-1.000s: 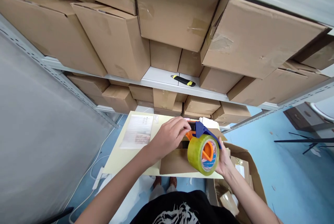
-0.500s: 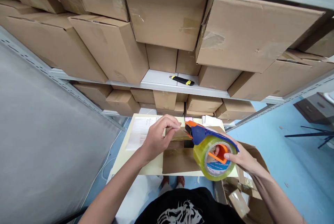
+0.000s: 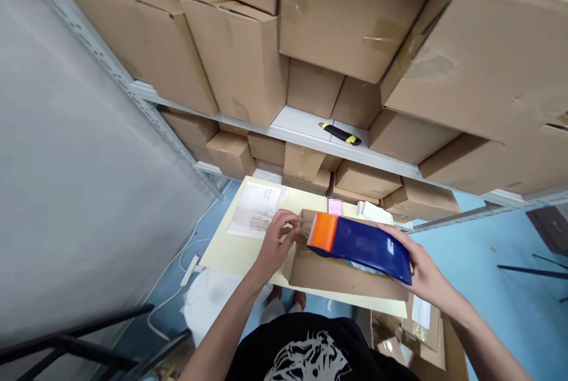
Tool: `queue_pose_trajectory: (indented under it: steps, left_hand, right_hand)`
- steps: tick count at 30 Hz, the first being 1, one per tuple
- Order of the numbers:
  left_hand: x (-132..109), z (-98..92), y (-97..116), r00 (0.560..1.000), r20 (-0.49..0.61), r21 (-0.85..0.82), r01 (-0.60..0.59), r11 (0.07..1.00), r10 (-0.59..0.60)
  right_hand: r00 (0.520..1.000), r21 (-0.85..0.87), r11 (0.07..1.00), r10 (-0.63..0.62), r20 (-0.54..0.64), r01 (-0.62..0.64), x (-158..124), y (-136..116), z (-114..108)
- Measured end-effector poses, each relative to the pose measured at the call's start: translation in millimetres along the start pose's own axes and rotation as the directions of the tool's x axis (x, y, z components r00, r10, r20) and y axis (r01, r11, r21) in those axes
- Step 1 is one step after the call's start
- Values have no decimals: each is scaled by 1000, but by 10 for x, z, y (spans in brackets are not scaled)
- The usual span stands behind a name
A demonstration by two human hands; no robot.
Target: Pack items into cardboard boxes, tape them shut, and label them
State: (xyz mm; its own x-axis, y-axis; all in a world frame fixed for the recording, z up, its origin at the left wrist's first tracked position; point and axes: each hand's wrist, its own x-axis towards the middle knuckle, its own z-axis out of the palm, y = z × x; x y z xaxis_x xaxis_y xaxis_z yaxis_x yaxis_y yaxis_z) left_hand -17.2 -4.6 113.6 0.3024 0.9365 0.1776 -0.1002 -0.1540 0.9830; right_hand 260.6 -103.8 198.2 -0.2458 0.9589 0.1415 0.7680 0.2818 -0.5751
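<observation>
Bare tabletop lies open left of the flat carton. Stacked shelf boxes crowd the tabletop's far edge. The tape dispenser covers the carton's top.

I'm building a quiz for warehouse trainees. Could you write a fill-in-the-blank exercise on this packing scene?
1. The right hand grips a blue tape dispenser whose front end is ____.
2. The cardboard box under the dispenser stands on a cream ____.
3. The left hand touches the box's ____ end.
4. The yellow-and-black utility knife lies on a ____.

Missing words: orange; table; left; shelf.
</observation>
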Motion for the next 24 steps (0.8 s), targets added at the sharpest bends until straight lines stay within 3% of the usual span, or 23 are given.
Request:
queue_pose_trajectory:
  steps: [3, 6, 10, 14, 17, 19, 24]
  left_hand:
    - [-75, -63, 75, 972, 137, -190, 213, 958, -189]
    - [-127, -140, 126, 863, 371, -240, 446, 862, -343]
    - [-202, -244, 52, 722, 601, -298, 601, 742, -344]
    - [-247, -309, -75, 655, 688, -354, 679, 644, -312]
    - [-240, -345, -66, 599, 740, -302, 702, 645, -305]
    - [-229, -376, -14, 602, 738, -280, 685, 673, -306]
    - [-252, -415, 52, 696, 670, -371, 614, 697, -257]
  right_hand:
    - [997, -137, 987, -82, 3, 81, -43, 11, -51]
    - [982, -223, 956, -190, 17, 189, -8, -52, -111]
    - [946, -230, 918, -310, 97, 324, 94, -180, -153]
    - [920, -243, 888, -360, 158, 389, 135, -248, -158]
    - [905, -248, 873, -382, 185, 419, 123, -258, -173]
    - [899, -247, 867, -395, 188, 433, 112, -259, -200]
    - [909, -234, 879, -392, 144, 416, 90, -250, -269]
